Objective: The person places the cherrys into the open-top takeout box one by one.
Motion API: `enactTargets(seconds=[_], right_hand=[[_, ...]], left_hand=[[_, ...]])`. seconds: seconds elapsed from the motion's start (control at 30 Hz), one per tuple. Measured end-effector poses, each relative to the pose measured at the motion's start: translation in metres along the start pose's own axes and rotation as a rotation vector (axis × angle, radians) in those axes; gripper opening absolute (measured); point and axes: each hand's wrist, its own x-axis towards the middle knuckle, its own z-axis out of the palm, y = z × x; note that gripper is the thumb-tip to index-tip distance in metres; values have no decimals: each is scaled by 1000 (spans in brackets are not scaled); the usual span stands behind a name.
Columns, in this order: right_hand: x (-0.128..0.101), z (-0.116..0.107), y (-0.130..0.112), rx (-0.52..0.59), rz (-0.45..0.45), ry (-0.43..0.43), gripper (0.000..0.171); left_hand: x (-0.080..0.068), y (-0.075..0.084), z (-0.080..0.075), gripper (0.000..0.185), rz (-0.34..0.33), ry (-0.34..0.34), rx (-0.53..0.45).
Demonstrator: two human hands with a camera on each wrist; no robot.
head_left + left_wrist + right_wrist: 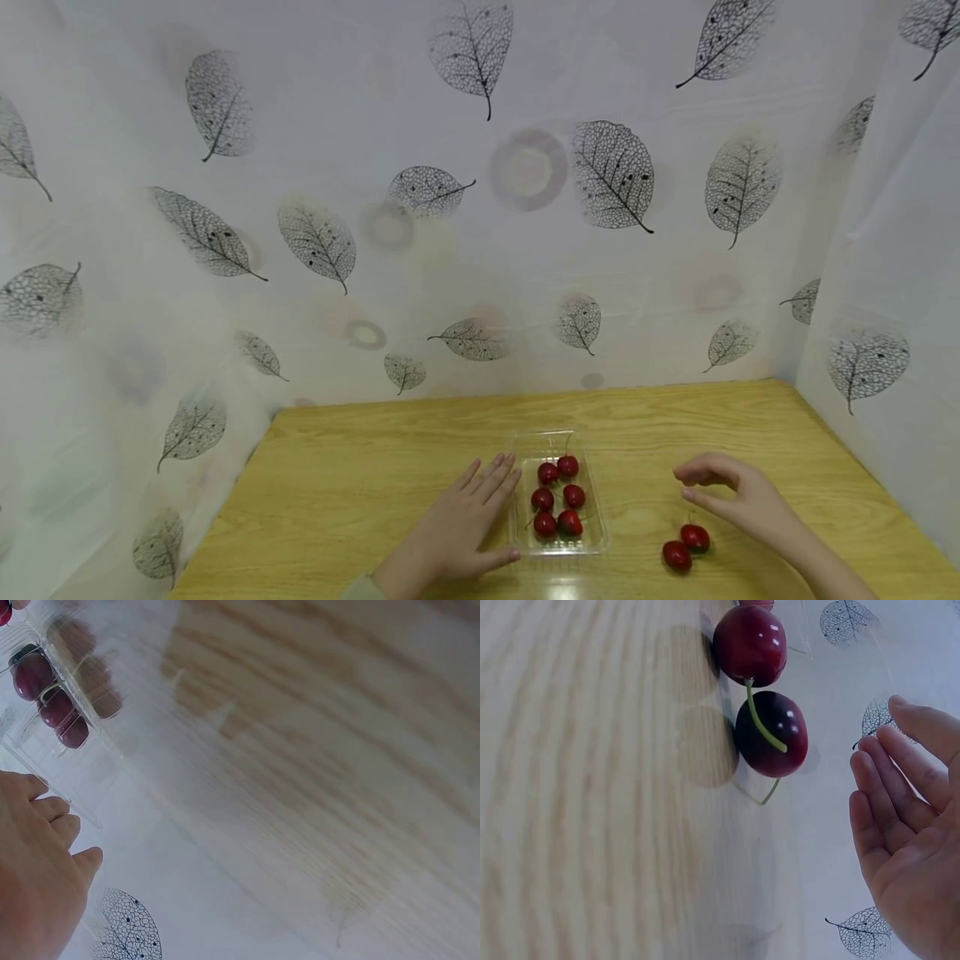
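Note:
A clear plastic tray (555, 550) stands on the table with several dark red cherries (573, 497) in it, set in two columns. My left hand (463, 527) lies along the tray's left side, fingers straight and fingertips at its rim; whether they press on it I cannot tell. To the right of the tray, two loose cherries (677, 556) sit side by side on the wood. Above and just beyond them hovers my right hand (742, 498), its fingers loosely bent and nothing in its grasp. The right wrist view shows green stems on both loose cherries (771, 735).
The wood-grain table (360, 467) runs back to a pale curtain (465, 275) printed with leaf skeletons. That sheet also closes off the left and right sides.

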Motion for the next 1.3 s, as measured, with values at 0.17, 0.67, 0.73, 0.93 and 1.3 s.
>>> enactTargets(seconds=[0.17, 0.67, 0.73, 0.93, 1.3], right_hand=[[-5, 2, 10, 32, -29, -37, 22], [-25, 3, 22, 62, -2, -176, 25], [-26, 2, 23, 83, 12, -211, 24], [-28, 0, 24, 154, 77, -319, 25], [-26, 5, 27, 126, -36, -303, 24]], left_hand=[[0, -1, 0, 92, 2, 4, 22], [0, -1, 1, 93, 3, 4, 22], [0, -1, 2, 93, 3, 0, 24], [0, 0, 3, 93, 3, -5, 21], [0, -1, 2, 93, -5, -6, 11]])
